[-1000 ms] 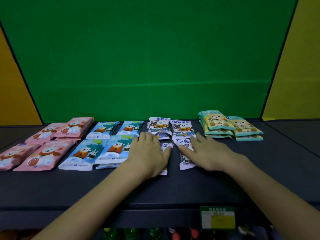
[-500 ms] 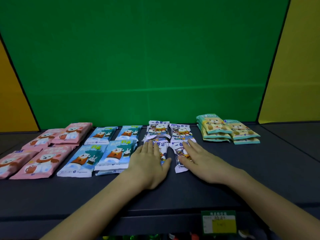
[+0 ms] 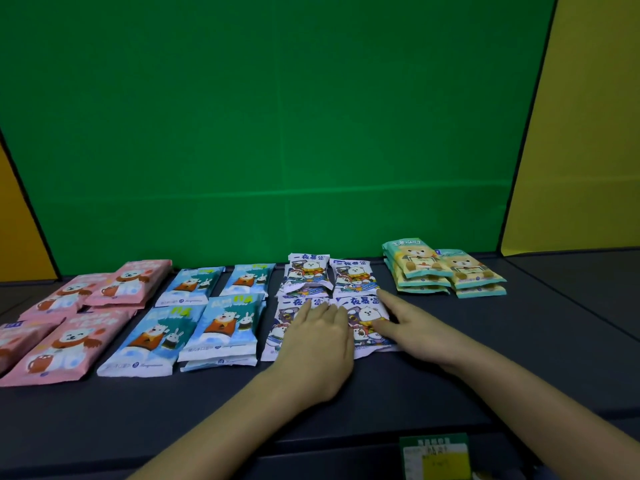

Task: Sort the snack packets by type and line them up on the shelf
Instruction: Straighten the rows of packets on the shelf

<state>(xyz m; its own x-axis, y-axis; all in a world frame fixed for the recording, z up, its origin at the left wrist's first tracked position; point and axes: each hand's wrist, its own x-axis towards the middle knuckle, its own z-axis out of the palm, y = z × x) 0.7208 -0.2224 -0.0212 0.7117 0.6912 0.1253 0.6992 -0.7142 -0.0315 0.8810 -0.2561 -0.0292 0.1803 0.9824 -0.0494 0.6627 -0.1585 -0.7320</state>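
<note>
Left hand [image 3: 318, 344] and right hand [image 3: 415, 336], fingers [image 3: 320, 315] flat and straight, press front white packets [image 3: 367, 315]; slide them evenly, square against rear pair [image 3: 353, 275].

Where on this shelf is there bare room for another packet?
Bare shelf lies right of the green packets, and along the front strip, crossed only by the forearms. Crowded: pink packets, blue packets and white packets sit close together, the left hand and right hand on the white ones.
</note>
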